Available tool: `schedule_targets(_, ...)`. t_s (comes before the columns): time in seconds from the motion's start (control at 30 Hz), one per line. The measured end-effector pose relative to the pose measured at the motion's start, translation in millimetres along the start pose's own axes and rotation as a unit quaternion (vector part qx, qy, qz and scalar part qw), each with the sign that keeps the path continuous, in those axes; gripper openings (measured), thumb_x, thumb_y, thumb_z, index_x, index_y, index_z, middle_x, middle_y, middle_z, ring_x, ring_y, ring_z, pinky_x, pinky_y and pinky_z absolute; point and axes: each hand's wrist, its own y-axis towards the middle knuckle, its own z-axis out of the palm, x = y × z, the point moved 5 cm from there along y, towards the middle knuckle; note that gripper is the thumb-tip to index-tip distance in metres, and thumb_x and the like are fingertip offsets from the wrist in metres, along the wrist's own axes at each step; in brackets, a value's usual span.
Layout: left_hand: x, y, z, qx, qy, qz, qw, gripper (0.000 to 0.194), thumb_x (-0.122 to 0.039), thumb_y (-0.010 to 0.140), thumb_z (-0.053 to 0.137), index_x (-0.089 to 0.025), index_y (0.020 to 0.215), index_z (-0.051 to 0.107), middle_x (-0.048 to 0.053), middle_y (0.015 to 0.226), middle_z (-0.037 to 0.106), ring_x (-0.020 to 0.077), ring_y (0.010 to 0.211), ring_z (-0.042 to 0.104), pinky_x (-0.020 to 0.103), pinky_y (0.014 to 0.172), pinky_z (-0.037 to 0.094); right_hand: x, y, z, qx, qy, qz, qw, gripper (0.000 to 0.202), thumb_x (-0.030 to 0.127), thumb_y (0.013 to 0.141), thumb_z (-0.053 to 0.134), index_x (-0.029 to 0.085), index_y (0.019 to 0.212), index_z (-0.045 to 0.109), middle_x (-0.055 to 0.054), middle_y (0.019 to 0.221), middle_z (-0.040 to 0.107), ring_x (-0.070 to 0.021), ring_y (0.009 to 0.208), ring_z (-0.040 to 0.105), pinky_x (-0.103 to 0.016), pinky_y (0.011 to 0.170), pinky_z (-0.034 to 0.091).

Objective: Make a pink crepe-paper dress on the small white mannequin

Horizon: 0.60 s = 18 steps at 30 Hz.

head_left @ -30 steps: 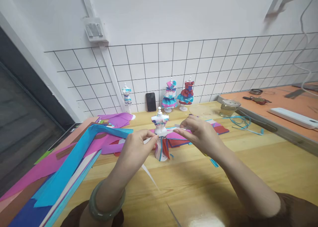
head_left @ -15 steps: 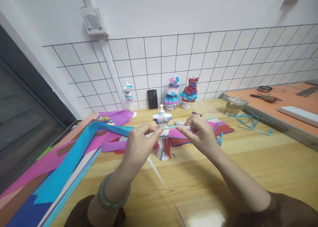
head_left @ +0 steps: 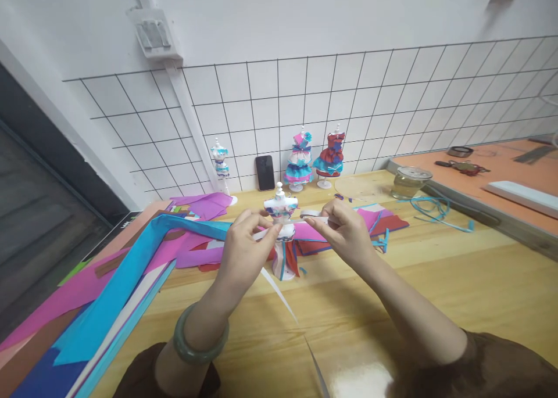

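Observation:
A small white dress-form mannequin (head_left: 281, 203) stands upright between my hands, with patterned paper round its chest and pale, blue and red strips hanging at its base. My left hand (head_left: 246, 244) is closed in a pinch on a narrow white strip (head_left: 279, 293), whose tail droops towards the table. On the other side my right hand (head_left: 346, 226) is closed on a thin roll of white tape (head_left: 311, 214), partly covered by the fingers. Both hands are in the air close to the mannequin; whether the fingertips touch it I cannot tell.
Folded crepe paper (head_left: 117, 293) covers the left side, with more coloured sheets (head_left: 309, 232) behind my hands. Along the wall stand a phone (head_left: 264, 172) and several dressed mannequins (head_left: 299, 164). A glass jar (head_left: 410, 182) and blue cord (head_left: 431, 209) lie right.
The strip that spanned the space between my hands no longer shows there. The hands stay nearly in place, and the view has shifted slightly.

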Motion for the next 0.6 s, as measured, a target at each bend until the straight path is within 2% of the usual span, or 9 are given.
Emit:
schedule_targets(0.1,1.8,0.0,3.1,0.008,0.0,-0.01,1.0,0.016,-0.028,0.081,0.057,-0.019,0.068,0.056,0.003,0.093,0.064,0.0161,0.093,0.061,0.027,0.084,0.045,-1.1,-0.1,0.2,-0.004,-0.003,-0.001,1.0,0.031,0.042,0.083,0.061,0.021,0.068,0.043,0.003,0.062,0.04,-0.0113,0.053,0.035,-0.026,0.051,0.029)
schedule_targets(0.23,4.8,-0.5,6.1,0.013,0.008,-0.025,1.0,0.016,-0.029,0.081,0.057,-0.019,0.069,0.056,0.001,0.085,0.066,0.0152,0.085,0.062,0.026,0.08,0.045,-3.0,-0.6,1.2,-0.003,-0.002,0.006,1.0,0.031,0.041,0.083,0.061,0.021,0.068,0.043,0.004,0.061,0.038,-0.011,0.052,0.035,-0.025,0.05,0.028)
schedule_targets(0.6,13.8,1.5,8.6,-0.007,-0.026,-0.04,0.999,0.016,-0.031,0.078,0.06,-0.019,0.068,0.057,0.001,0.084,0.067,0.0151,0.08,0.062,0.026,0.074,0.044,-5.6,-1.7,3.6,-0.009,0.006,0.006,1.0,0.029,0.039,0.082,0.062,0.021,0.069,0.044,0.004,0.062,0.037,-0.01,0.052,0.033,-0.025,0.049,0.027)
